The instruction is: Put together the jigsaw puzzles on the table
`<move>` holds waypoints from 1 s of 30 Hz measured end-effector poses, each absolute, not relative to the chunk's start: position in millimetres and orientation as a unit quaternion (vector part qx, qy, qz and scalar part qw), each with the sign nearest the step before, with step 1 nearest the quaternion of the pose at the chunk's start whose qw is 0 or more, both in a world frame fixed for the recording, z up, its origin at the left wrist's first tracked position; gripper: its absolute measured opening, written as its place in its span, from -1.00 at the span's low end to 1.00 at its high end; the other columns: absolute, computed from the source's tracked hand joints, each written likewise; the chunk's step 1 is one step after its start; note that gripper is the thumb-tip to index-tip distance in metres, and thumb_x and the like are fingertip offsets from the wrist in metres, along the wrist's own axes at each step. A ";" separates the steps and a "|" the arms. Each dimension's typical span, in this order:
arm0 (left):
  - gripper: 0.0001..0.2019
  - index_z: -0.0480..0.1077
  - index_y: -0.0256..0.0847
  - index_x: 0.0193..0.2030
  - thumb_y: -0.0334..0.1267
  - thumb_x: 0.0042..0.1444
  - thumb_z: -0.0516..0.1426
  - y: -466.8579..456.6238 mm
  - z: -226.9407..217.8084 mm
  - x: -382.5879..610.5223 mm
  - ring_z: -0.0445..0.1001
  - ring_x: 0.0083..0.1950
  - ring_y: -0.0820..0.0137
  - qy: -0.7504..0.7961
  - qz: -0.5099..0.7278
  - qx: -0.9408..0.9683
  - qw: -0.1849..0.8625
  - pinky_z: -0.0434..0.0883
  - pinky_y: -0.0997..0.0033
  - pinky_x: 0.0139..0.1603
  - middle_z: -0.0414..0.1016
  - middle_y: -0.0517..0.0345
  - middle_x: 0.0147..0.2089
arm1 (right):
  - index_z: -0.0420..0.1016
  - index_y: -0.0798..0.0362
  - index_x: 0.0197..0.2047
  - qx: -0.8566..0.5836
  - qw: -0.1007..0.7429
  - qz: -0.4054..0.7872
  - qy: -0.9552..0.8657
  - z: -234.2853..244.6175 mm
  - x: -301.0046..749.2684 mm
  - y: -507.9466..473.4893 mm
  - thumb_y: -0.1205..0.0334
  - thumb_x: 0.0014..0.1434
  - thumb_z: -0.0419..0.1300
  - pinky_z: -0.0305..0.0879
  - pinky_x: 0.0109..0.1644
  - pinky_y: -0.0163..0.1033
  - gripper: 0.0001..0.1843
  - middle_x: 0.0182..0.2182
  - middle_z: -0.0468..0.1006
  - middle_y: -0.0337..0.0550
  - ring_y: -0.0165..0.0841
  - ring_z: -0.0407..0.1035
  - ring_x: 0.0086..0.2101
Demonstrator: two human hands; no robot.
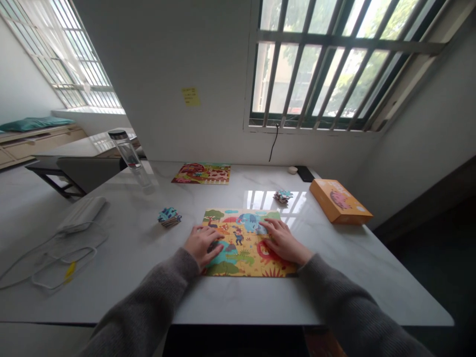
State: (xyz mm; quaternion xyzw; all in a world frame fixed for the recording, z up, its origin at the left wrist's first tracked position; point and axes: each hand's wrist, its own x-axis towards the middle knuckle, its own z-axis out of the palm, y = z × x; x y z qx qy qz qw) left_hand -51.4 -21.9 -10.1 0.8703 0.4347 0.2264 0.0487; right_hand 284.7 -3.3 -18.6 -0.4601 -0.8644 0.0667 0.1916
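Note:
A colourful jigsaw puzzle (241, 239) of a cartoon jungle scene lies assembled on the white marble table (122, 277), close to the front edge. My left hand (203, 245) rests flat on its left half, and my right hand (284, 241) lies on its right half. Neither hand visibly holds anything, and the palms hide part of the picture. A small stack of puzzle pieces (169, 217) sits left of the puzzle. Another stack (283, 196) lies farther back to the right. Beyond them is a second assembled puzzle (201, 173) showing a farm.
An orange box (340, 202) stands at the right. A clear bottle (128, 156) stands at the back left. A white power adapter (82, 214) with loose cable lies at the left. A black phone (305, 173) lies at the back edge, below a barred window (320, 64).

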 end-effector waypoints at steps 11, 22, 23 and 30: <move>-0.81 0.48 -0.16 -0.22 -0.27 0.29 0.03 -7.8 -12.5 -50.2 0.48 -0.15 0.29 0.404 0.333 0.849 0.063 0.36 0.21 -0.01 0.55 0.09 -0.23 | 0.32 0.03 0.27 -0.583 0.261 -0.060 -0.767 -14.0 312.6 79.0 0.11 0.26 0.13 0.13 0.26 0.11 -0.47 0.24 0.23 0.15 0.03 0.10 0.23; -0.82 0.49 -0.17 -0.20 -0.30 0.29 0.04 -9.7 -13.5 -52.2 0.47 -0.12 0.27 0.405 0.342 0.843 0.094 0.41 0.22 -0.01 0.52 0.06 -0.19 | 0.11 0.08 0.40 -0.754 0.144 0.020 -0.641 -3.3 337.9 145.4 -0.15 0.11 0.22 0.22 0.09 0.05 -0.10 0.09 0.45 0.24 0.14 0.30 0.09; -0.82 0.49 -0.17 -0.19 -0.30 0.29 0.04 -9.9 -13.7 -52.0 0.47 -0.11 0.28 0.403 0.343 0.843 0.100 0.42 0.23 -0.01 0.51 0.06 -0.19 | 0.13 0.07 0.39 -0.748 0.132 0.020 -0.650 -2.4 337.3 147.8 -0.12 0.12 0.21 0.23 0.07 0.03 -0.14 0.07 0.47 0.23 0.12 0.32 0.08; -0.80 0.49 -0.18 -0.17 -0.29 0.29 0.03 -12.6 -8.5 -46.0 0.48 -0.09 0.30 0.395 0.352 0.833 0.160 0.46 0.26 0.00 0.49 0.03 -0.16 | 0.25 0.04 0.34 -0.707 0.107 0.027 -0.698 -1.5 322.5 157.2 0.07 0.07 0.25 0.24 0.05 -0.08 -0.22 0.03 0.53 0.11 0.01 0.39 0.01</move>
